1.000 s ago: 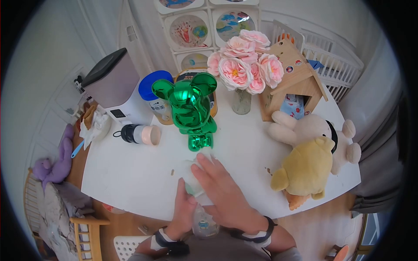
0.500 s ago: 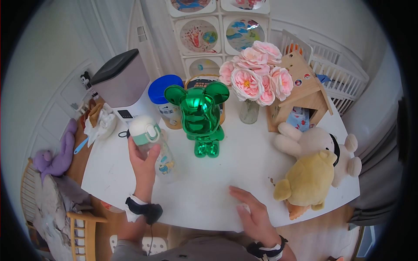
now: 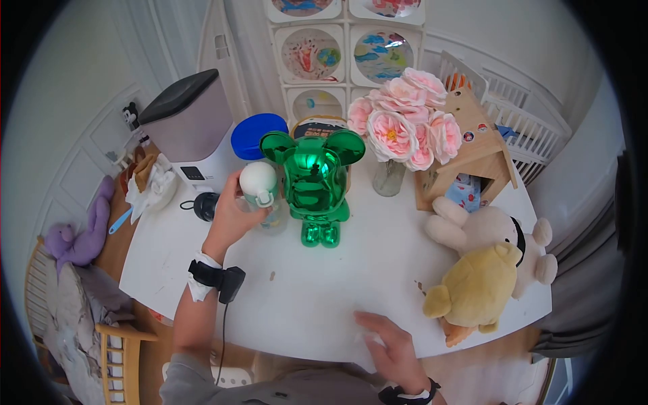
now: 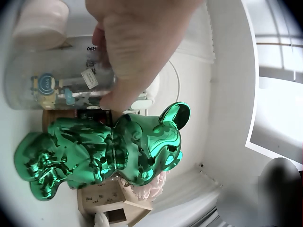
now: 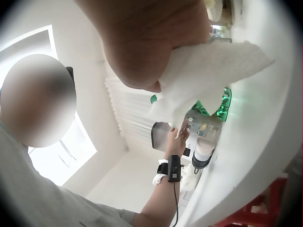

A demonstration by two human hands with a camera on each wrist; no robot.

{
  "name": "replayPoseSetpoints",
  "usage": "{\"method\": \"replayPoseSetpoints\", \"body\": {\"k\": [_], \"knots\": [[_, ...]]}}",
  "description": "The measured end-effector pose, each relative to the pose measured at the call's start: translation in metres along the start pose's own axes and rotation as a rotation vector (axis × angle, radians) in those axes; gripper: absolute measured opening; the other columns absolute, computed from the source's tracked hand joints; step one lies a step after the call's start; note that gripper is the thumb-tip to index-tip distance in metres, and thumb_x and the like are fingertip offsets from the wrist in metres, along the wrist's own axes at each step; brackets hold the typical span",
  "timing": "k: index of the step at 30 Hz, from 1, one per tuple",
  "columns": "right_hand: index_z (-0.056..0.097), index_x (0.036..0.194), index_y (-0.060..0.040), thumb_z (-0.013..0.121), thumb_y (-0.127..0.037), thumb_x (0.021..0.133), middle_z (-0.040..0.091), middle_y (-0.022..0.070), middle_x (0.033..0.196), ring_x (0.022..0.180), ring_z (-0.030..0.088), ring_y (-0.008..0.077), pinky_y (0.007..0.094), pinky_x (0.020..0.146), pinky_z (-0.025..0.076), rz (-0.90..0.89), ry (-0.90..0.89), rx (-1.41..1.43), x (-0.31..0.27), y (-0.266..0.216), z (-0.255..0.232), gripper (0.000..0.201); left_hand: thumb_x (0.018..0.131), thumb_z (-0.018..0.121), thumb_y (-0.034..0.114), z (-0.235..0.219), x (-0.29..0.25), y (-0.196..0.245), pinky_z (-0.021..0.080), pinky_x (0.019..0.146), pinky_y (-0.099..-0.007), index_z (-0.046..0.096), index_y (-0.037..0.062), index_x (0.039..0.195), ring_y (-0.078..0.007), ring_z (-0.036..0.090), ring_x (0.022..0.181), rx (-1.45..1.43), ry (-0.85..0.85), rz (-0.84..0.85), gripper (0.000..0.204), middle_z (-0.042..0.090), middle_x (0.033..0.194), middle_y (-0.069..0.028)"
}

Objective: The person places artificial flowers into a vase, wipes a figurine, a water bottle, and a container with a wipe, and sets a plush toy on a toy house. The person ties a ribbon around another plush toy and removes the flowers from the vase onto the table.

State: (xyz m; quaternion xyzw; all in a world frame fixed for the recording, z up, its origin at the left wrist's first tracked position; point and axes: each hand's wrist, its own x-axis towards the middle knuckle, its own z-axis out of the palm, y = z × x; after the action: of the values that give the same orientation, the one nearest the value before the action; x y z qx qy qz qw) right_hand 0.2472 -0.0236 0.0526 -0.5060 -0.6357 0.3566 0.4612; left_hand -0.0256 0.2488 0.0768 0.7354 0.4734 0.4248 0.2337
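Observation:
My left hand [image 3: 231, 219] grips a clear drinking bottle with a rounded white and green lid [image 3: 258, 179], near its top. The bottle stands upright at the back left, just left of a shiny green bear figurine [image 3: 314, 179]. In the left wrist view the bottle's clear body [image 4: 28, 71] shows cartoon prints and a small label. My right hand [image 3: 395, 351], over the table's front edge, holds a thin white tissue [image 5: 208, 71] that hangs from the fingers. A black and pink flask [image 3: 206, 206] stands left of the bottle, partly hidden by the left hand.
Behind the bottle are a blue-lidded can [image 3: 258, 135] and a grey and white appliance [image 3: 189, 121]. Pink flowers [image 3: 405, 121] in a glass vase and a wooden house [image 3: 466, 148] stand at the back right. Plush toys [image 3: 479, 290] lie on the right of the white table [image 3: 290, 317].
The bottle went from between both hands at the front edge to the back left in my left hand, now upright beside the figurine. My right hand moved away rightward with the tissue.

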Motion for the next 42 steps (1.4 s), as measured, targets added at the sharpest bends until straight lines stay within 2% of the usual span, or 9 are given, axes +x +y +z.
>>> {"method": "replayPoseSetpoints", "body": {"k": [18, 21, 23, 24, 26, 30, 32, 35, 42], "knots": [[0.061, 0.123, -0.0025, 0.061, 0.006, 0.085, 0.064, 0.0166, 0.124, 0.111, 0.065, 0.0333, 0.0355, 0.091, 0.054, 0.015, -0.037, 0.002, -0.003, 0.006, 0.007, 0.039, 0.07, 0.076, 0.008, -0.014, 0.002, -0.014, 0.036, 0.109, -0.0359, 0.043, 0.0037, 0.139, -0.0226, 0.049, 0.126, -0.135, -0.188, -0.04, 0.076, 0.052, 0.135, -0.0083], [0.062, 0.122, -0.0026, 0.061, 0.006, 0.084, 0.064, 0.0168, 0.124, 0.111, 0.065, 0.0333, 0.0353, 0.091, 0.054, 0.023, -0.039, -0.022, -0.005, 0.006, 0.004, 0.039, 0.073, 0.076, 0.017, -0.031, -0.009, -0.044, 0.038, 0.106, -0.0398, 0.038, 0.0033, 0.143, -0.0298, 0.043, 0.131, -0.034, -0.013, 0.06, 0.081, 0.043, 0.141, -0.0141], [0.062, 0.122, -0.0028, 0.061, 0.006, 0.084, 0.064, 0.0166, 0.124, 0.11, 0.065, 0.0334, 0.0355, 0.091, 0.054, 0.011, -0.041, -0.013, -0.006, 0.012, 0.004, 0.039, 0.076, 0.076, 0.03, -0.031, -0.015, -0.086, 0.036, 0.105, -0.0438, 0.035, 0.0031, 0.145, -0.0334, 0.036, 0.134, -0.1, 0.479, -0.199, 0.085, 0.034, 0.142, -0.0195], [0.061, 0.122, -0.003, 0.061, 0.006, 0.084, 0.064, 0.0165, 0.124, 0.11, 0.065, 0.0335, 0.0358, 0.091, 0.054, 0.004, -0.04, -0.011, -0.007, 0.014, 0.004, 0.04, 0.076, 0.076, 0.03, -0.031, -0.015, -0.093, 0.036, 0.105, -0.0438, 0.035, 0.0031, 0.145, -0.0334, 0.036, 0.134, -0.093, 0.482, -0.201, 0.085, 0.034, 0.142, -0.0195], [0.061, 0.122, -0.0031, 0.061, 0.006, 0.083, 0.064, 0.0165, 0.124, 0.11, 0.065, 0.0339, 0.0361, 0.091, 0.054, 0.002, -0.058, 0.012, -0.006, 0.015, 0.006, 0.04, 0.076, 0.079, 0.043, -0.031, -0.015, -0.107, 0.037, 0.105, -0.0448, 0.03, 0.003, 0.146, -0.0343, 0.038, 0.131, 0.232, 0.803, -0.547, 0.095, 0.035, 0.139, -0.0254], [0.061, 0.123, -0.0035, 0.061, 0.006, 0.082, 0.064, 0.0166, 0.123, 0.11, 0.064, 0.0346, 0.0369, 0.091, 0.054, -0.01, -0.104, -0.01, -0.006, 0.011, 0.007, 0.041, 0.074, 0.081, 0.047, -0.033, -0.006, -0.148, 0.039, 0.101, -0.0426, 0.023, 0.0019, 0.148, -0.0354, 0.044, 0.124, 0.172, 0.779, -0.816, 0.105, 0.039, 0.135, -0.0265], [0.061, 0.123, -0.0035, 0.062, 0.006, 0.082, 0.064, 0.0165, 0.124, 0.11, 0.064, 0.0345, 0.0368, 0.09, 0.054, -0.014, -0.108, -0.014, -0.007, 0.013, 0.004, 0.042, 0.072, 0.082, 0.051, -0.04, -0.008, -0.186, 0.045, 0.082, -0.0336, 0.021, 0.0019, 0.148, -0.0212, 0.055, 0.098, -0.131, 0.59, -0.77, 0.11, 0.052, 0.117, -0.0141], [0.061, 0.124, -0.0035, 0.062, 0.005, 0.082, 0.064, 0.016, 0.124, 0.11, 0.064, 0.0344, 0.0368, 0.091, 0.054, -0.021, -0.1, -0.015, -0.014, 0.022, 0.003, 0.043, 0.071, 0.086, 0.043, -0.046, -0.014, -0.109, 0.042, 0.099, -0.0397, 0.016, 0.0004, 0.149, -0.028, 0.051, 0.119, -0.262, 0.461, -0.836, 0.113, 0.046, 0.13, -0.0214], [0.062, 0.123, -0.0021, 0.061, 0.009, 0.079, 0.064, 0.0174, 0.121, 0.111, 0.063, 0.034, 0.0365, 0.096, 0.05, 0.007, -0.128, 0.048, -0.014, 0.019, 0.009, 0.045, 0.068, 0.089, 0.023, -0.053, -0.044, -0.092, 0.047, 0.093, -0.0345, 0.014, 0.002, 0.15, -0.0249, 0.056, 0.111, -0.534, 0.614, -0.637, 0.113, 0.047, 0.129, -0.0186]]}}
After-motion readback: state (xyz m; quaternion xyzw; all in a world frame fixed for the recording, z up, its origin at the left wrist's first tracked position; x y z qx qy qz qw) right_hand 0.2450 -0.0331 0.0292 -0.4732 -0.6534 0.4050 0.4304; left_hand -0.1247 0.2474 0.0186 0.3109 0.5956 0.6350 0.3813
